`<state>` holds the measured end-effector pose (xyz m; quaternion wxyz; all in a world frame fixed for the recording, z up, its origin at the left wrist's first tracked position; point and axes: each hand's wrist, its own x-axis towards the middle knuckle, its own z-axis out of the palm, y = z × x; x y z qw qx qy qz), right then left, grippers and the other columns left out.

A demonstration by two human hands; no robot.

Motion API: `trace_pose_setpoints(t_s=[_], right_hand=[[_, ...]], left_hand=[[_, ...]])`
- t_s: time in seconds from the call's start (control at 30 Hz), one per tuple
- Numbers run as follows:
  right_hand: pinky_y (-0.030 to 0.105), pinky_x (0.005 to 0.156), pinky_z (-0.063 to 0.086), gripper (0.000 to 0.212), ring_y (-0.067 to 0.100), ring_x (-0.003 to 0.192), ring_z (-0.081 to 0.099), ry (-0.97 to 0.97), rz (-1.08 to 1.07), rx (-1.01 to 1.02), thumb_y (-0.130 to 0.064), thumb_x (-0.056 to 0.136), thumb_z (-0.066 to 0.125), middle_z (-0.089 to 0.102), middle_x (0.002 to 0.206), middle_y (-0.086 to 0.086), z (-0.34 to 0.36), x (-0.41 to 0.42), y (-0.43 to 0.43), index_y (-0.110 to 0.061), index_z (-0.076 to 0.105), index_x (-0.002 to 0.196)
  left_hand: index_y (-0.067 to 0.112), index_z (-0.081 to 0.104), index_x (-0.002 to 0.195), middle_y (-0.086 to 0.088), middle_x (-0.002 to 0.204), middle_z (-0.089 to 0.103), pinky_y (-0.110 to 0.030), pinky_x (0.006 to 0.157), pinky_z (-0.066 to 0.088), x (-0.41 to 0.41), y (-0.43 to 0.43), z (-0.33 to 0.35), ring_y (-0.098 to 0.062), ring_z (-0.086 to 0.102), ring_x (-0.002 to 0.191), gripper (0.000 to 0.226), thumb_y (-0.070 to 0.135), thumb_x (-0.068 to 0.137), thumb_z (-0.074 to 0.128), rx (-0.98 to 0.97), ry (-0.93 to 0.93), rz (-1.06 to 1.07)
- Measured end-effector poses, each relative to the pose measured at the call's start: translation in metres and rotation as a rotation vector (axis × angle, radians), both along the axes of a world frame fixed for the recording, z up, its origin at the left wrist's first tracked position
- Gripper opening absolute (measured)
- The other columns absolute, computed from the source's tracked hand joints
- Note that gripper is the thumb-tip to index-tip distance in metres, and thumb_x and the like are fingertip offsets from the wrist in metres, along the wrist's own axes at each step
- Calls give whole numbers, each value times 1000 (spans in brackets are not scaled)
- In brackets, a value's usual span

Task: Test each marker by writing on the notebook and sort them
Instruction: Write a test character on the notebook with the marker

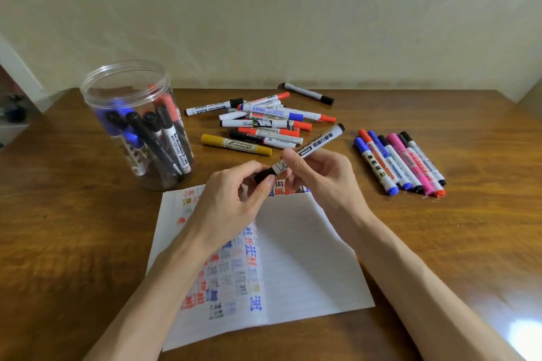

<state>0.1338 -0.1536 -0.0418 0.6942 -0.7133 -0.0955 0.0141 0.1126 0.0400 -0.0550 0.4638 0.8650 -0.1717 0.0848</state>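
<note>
Both my hands hold one black-capped white marker (318,144) above the open notebook (296,258). My left hand (234,199) pinches its black cap end, and my right hand (319,176) grips the white barrel. The marker slants up to the right. The notebook's left page carries several test marks in red, blue and black. A loose pile of markers (264,120) lies beyond my hands. A neat row of markers (400,163) lies to the right. A clear plastic jar (132,114) at the left holds several more markers.
A yellow permanent marker (236,144) lies at the near edge of the pile. A single black marker (309,93) lies apart near the wall. The brown wooden table (73,228) ends at a pale wall behind.
</note>
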Motion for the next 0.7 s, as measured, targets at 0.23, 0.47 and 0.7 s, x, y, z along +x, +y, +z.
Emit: trace_pose_setpoints(t_s=[0.23, 0.47, 0.7], right_hand=[[23, 63, 55, 29, 15, 67, 71, -68, -14, -43, -30, 97, 74, 77, 77, 5, -3, -2, 5, -2, 76, 91], [26, 65, 56, 31, 18, 67, 70, -74, 13, -89, -28, 100, 69, 77, 77, 7, -1, -1, 4, 1, 76, 92], [26, 71, 56, 26, 15, 73, 69, -93, 27, -96, -25, 102, 66, 75, 80, 5, 6, 1, -6, -1, 73, 95]], left_hand=[[25, 70, 119, 22, 105, 73, -23, 78, 60, -3, -4, 3, 5, 68, 100, 31, 42, 100, 53, 34, -70, -3], [26, 68, 102, 5, 85, 73, -52, 63, 55, 1, 1, 0, -20, 70, 77, 26, 41, 107, 47, 53, -9, -9], [23, 69, 95, 0, 82, 72, -51, 66, 54, -1, 5, 7, -21, 68, 76, 31, 41, 107, 47, 2, 76, -22]])
